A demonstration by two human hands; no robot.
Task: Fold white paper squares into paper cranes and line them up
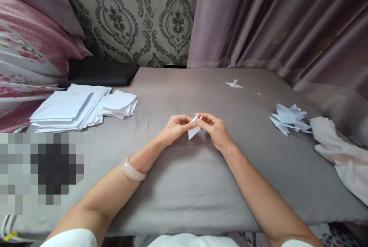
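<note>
A small piece of folded white paper [194,133] is held in the air over the middle of the grey-covered table, one pointed corner hanging down. My left hand [178,127] pinches its left side between thumb and fingers. On the other side my right hand [214,128] grips the paper's upper right part, its thumb near the left thumb. Two small tips of the paper stick up between the fingertips. The fingers partly cover the folds, so the full shape is hidden. A pale bangle [132,170] circles my left wrist.
Stacks of white paper sheets [66,105] and smaller cut sheets [119,103] lie at the left on the grey cloth [184,185]. A folded paper figure [234,84] sits at the back right, several more [290,118] at the right beside a white cloth [339,151]. A black folded item [100,71] lies back left.
</note>
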